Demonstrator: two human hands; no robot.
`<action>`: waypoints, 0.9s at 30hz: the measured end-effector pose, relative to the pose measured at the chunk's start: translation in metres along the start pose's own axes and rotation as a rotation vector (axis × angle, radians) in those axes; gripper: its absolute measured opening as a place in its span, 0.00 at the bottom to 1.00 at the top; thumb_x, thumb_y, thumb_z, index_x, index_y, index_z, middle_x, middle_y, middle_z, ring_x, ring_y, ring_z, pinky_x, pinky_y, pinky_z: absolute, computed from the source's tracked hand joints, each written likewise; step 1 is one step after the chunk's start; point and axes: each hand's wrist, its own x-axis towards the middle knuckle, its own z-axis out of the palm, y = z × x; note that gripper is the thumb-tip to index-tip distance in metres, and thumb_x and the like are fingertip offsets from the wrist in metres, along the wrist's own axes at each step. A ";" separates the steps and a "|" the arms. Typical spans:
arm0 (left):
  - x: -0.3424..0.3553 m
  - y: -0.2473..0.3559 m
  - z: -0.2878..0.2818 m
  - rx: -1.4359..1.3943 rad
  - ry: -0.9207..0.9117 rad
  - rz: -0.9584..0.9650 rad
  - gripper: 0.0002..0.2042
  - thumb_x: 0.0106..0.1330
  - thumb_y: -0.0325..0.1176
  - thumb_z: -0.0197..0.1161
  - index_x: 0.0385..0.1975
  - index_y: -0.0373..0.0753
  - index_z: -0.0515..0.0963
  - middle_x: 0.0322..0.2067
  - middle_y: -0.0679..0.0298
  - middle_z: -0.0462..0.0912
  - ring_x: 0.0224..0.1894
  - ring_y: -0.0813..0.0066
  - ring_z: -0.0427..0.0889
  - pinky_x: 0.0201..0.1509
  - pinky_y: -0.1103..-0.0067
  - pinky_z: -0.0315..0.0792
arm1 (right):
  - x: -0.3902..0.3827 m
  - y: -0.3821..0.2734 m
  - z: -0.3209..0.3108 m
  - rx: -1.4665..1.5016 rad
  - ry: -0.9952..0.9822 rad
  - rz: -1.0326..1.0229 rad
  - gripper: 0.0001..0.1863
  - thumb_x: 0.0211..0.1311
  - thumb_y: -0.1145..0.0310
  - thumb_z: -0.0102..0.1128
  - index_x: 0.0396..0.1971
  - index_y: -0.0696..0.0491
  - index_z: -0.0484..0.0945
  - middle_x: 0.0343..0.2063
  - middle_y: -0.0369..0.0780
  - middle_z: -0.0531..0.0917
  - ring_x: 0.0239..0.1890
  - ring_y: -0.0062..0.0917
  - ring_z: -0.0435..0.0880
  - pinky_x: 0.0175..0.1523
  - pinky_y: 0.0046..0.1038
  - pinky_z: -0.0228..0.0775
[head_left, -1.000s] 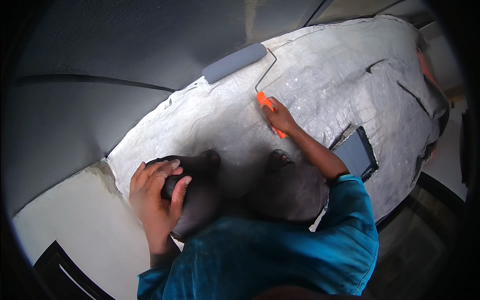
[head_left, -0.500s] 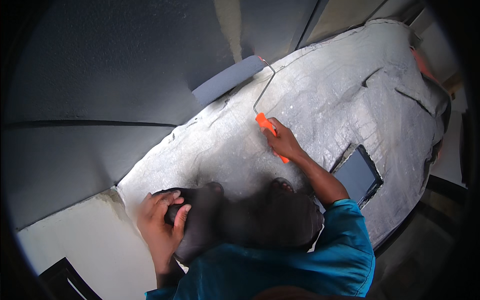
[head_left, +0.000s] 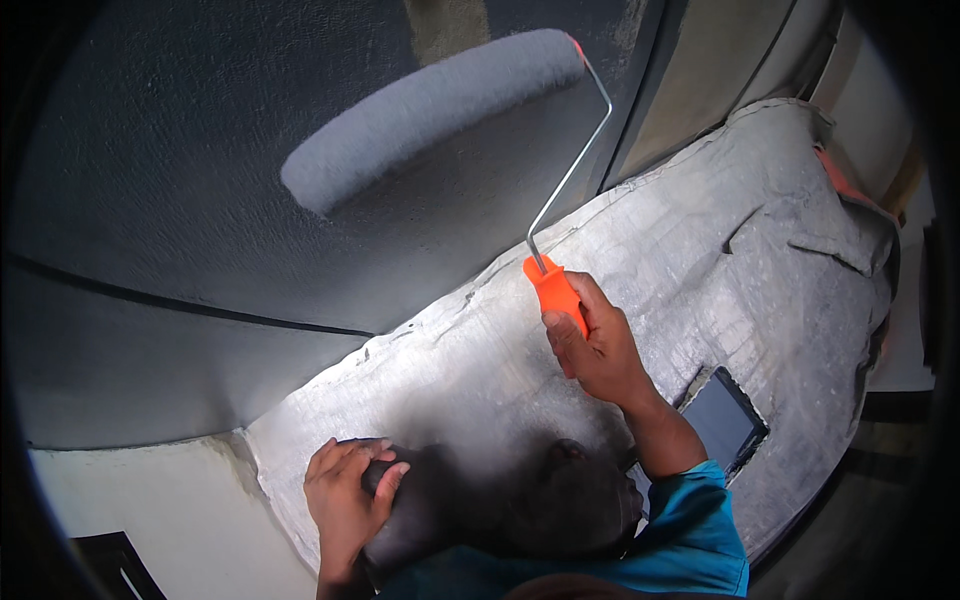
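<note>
My right hand (head_left: 598,345) is closed around the orange handle of a paint roller (head_left: 440,110). A bent metal rod joins the handle to its long, fuzzy roller sleeve, which is coated grey. The sleeve lies against or just off the dark grey wall (head_left: 180,170); I cannot tell which. A beige unpainted strip (head_left: 448,28) shows just beyond it. My left hand (head_left: 350,490) rests over my dark-trousered knee, thumb apart from the fingers, holding nothing.
A pale, wrinkled cover sheet (head_left: 690,260) lies along the wall's foot. On it, right of my forearm, sits a paint tray (head_left: 722,415) with grey paint. A dark groove (head_left: 190,305) crosses the wall, and a beige panel (head_left: 695,80) stands at upper right.
The roller has come up from the wall's bottom edge to higher on the wall and looks larger. My left hand stays on my knee while the view has shifted.
</note>
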 end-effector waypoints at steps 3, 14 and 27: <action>-0.001 0.003 0.000 0.008 0.005 0.000 0.12 0.55 0.38 0.78 0.36 0.40 0.86 0.33 0.70 0.89 0.41 0.65 0.86 0.60 0.64 0.72 | 0.014 -0.025 -0.001 0.043 0.005 -0.045 0.23 0.76 0.57 0.56 0.60 0.56 0.70 0.29 0.39 0.81 0.30 0.22 0.81 0.39 0.26 0.73; -0.002 0.001 -0.007 -0.002 0.029 0.009 0.13 0.55 0.38 0.78 0.36 0.41 0.86 0.32 0.71 0.89 0.41 0.67 0.86 0.60 0.63 0.72 | 0.003 0.004 0.013 0.140 0.009 -0.004 0.22 0.75 0.60 0.56 0.61 0.58 0.71 0.29 0.35 0.80 0.30 0.15 0.77 0.38 0.23 0.70; -0.005 0.002 -0.005 0.000 0.030 0.003 0.12 0.55 0.37 0.77 0.37 0.41 0.86 0.33 0.70 0.89 0.42 0.67 0.86 0.61 0.63 0.72 | 0.003 0.007 0.022 0.194 0.006 0.066 0.23 0.75 0.62 0.57 0.62 0.59 0.69 0.25 0.32 0.77 0.27 0.11 0.74 0.35 0.20 0.67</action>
